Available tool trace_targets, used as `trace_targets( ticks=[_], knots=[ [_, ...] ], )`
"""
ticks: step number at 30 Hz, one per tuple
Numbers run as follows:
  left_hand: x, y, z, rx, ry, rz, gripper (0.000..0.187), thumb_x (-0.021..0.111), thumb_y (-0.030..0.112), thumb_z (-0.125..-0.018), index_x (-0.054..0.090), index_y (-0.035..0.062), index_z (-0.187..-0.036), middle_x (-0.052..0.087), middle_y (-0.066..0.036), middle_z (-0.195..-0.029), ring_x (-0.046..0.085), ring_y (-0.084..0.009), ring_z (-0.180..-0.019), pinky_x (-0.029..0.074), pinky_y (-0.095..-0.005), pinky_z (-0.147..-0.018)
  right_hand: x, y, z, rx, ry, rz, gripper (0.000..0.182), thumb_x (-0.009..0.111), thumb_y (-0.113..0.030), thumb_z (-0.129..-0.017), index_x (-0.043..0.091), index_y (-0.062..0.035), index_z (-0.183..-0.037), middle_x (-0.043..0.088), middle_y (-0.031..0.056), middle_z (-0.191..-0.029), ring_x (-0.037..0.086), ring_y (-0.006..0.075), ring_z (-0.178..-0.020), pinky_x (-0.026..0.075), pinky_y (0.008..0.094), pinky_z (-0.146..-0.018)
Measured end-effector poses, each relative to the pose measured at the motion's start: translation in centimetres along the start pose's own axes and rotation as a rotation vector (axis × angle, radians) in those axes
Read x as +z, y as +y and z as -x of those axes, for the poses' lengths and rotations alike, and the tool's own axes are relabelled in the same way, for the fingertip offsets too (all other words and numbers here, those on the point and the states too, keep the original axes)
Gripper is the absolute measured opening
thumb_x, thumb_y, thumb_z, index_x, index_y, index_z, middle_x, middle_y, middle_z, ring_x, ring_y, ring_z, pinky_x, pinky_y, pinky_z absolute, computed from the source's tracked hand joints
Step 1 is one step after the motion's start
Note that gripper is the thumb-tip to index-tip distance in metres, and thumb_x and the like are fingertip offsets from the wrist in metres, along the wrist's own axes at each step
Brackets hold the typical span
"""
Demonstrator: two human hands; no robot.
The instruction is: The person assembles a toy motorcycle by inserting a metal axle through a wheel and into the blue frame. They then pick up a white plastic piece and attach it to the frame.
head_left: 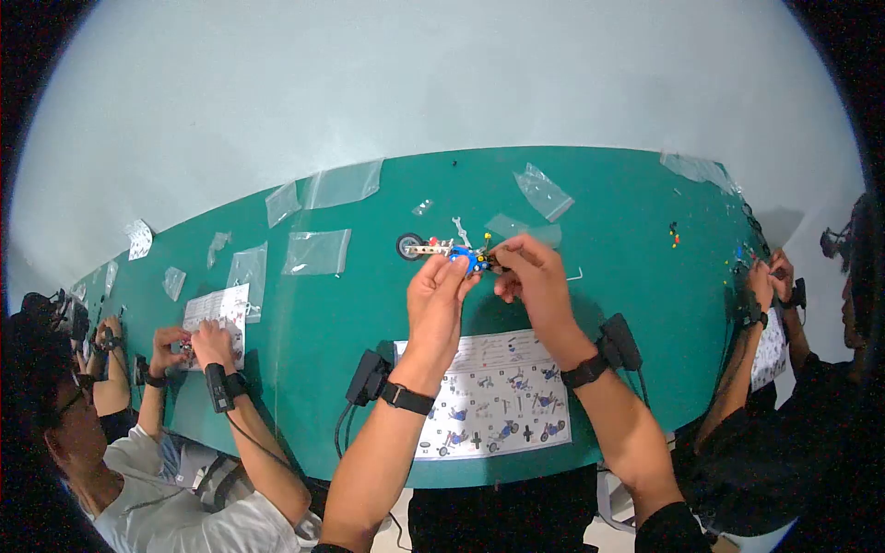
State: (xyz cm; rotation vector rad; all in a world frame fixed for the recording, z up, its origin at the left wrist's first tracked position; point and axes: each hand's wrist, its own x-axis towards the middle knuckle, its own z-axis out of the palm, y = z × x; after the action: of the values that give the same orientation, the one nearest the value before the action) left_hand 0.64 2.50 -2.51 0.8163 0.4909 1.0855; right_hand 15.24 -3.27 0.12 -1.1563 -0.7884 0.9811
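Note:
A small toy vehicle model [441, 247], with a black wheel at its left end, a perforated metal bar and blue parts, is held up over the green table [627, 212]. My left hand [438, 295] grips its blue middle from below. My right hand [530, 272] pinches its right end. Both wrists wear black bands with small boxes attached. Under my forearms lies a printed instruction sheet [502, 396] with pictures of building steps.
Several clear plastic bags [318, 251] lie scattered over the far table. A small wrench [458, 229] lies behind the model. Small coloured parts [675, 235] sit at the right. A person at the left [198, 350] and another at the right [765, 286] work with their own sheets.

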Motion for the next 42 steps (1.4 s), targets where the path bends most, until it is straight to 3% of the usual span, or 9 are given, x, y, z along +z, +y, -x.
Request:
trace_targets(
  ticks=[10,16,19,22,25,31,34,42],
  knots=[
    [-0.4,0.1,-0.3,-0.061,0.014,-0.008,0.01,0.064,0.012,-0.106,0.067,0.003,-0.105,0.073,-0.005,-0.1,0.069,-0.0099,-0.089,0.057,-0.0245,-0.082,-0.8,0.7,0.0,0.156,-0.077,-0.269,0.01,0.061,-0.012,-0.103,0.064,-0.0029,-0.105,0.072,0.0123,-0.103,0.075,0.0224,-0.081,0.058,0.0312,-0.068],
    [-0.5,0.0,-0.5,-0.022,0.039,-0.013,0.01,0.066,0.014,-0.105,0.069,0.0045,-0.103,0.073,-0.004,-0.097,0.07,-0.0114,-0.086,0.058,-0.0257,-0.08,-1.3,1.5,-0.1,0.147,-0.143,-0.387,0.014,0.058,-0.013,-0.105,0.065,-0.0011,-0.108,0.073,0.011,-0.108,0.076,0.0234,-0.091,0.063,0.0305,-0.079],
    [-0.6,-0.1,-0.6,-0.031,0.078,-0.028,0.011,0.066,0.016,-0.105,0.07,0.0058,-0.101,0.073,-0.004,-0.095,0.069,-0.0109,-0.084,0.058,-0.0255,-0.079,-1.7,1.5,-0.3,0.186,-0.216,-0.409,0.018,0.058,-0.01,-0.104,0.066,-0.0015,-0.117,0.072,0.0129,-0.113,0.076,0.0245,-0.096,0.063,0.0309,-0.086],
    [-1.0,0.1,-0.5,-0.016,0.085,-0.099,0.012,0.067,0.016,-0.105,0.07,0.0058,-0.101,0.073,-0.003,-0.094,0.069,-0.01,-0.083,0.057,-0.0246,-0.078,-1.3,0.8,0.1,0.003,-0.235,-0.216,0.026,0.062,-0.008,-0.102,0.066,-0.0032,-0.127,0.072,0.0124,-0.115,0.075,0.0244,-0.101,0.062,0.0317,-0.089],
    [-0.7,0.7,-0.4,-0.006,0.08,-0.156,0.013,0.067,0.017,-0.105,0.07,0.0055,-0.1,0.072,-0.002,-0.092,0.068,-0.0093,-0.082,0.055,-0.0237,-0.076,-1.4,1.1,0.1,-0.366,-0.278,0.261,0.032,0.067,-0.005,-0.098,0.068,-0.0044,-0.13,0.073,0.0119,-0.116,0.074,0.0234,-0.106,0.06,0.0337,-0.091],
    [-0.6,1.1,-0.3,-0.026,0.036,-0.186,0.014,0.07,0.015,-0.103,0.07,0.0017,-0.101,0.074,-0.005,-0.091,0.068,-0.009,-0.079,0.053,-0.0232,-0.074,-2.3,-1.3,0.5,-0.71,-0.249,0.79,0.022,0.074,-0.007,-0.092,0.073,-0.0008,-0.113,0.073,0.0149,-0.113,0.073,0.03,-0.102,0.059,0.0373,-0.087],
    [-1.1,1.2,-0.6,-0.026,-0.013,-0.252,0.014,0.071,0.017,-0.102,0.07,0.0022,-0.101,0.074,-0.005,-0.092,0.068,-0.0088,-0.08,0.053,-0.023,-0.074,-2.9,-1.7,0.6,-0.665,-0.283,0.809,0.027,0.078,-0.002,-0.089,0.074,-0.0009,-0.115,0.074,0.0136,-0.109,0.073,0.0267,-0.097,0.058,0.0337,-0.085],
    [-1.3,0.9,-0.8,-0.028,-0.028,-0.229,0.014,0.071,0.016,-0.102,0.071,0.0013,-0.103,0.075,-0.005,-0.094,0.069,-0.009,-0.082,0.054,-0.0224,-0.076,-2.9,-1.6,0.8,-0.656,-0.254,0.806,0.025,0.078,-0.006,-0.09,0.075,-0.0011,-0.114,0.075,0.0141,-0.11,0.074,0.0279,-0.096,0.059,0.035,-0.085]
  ],
)
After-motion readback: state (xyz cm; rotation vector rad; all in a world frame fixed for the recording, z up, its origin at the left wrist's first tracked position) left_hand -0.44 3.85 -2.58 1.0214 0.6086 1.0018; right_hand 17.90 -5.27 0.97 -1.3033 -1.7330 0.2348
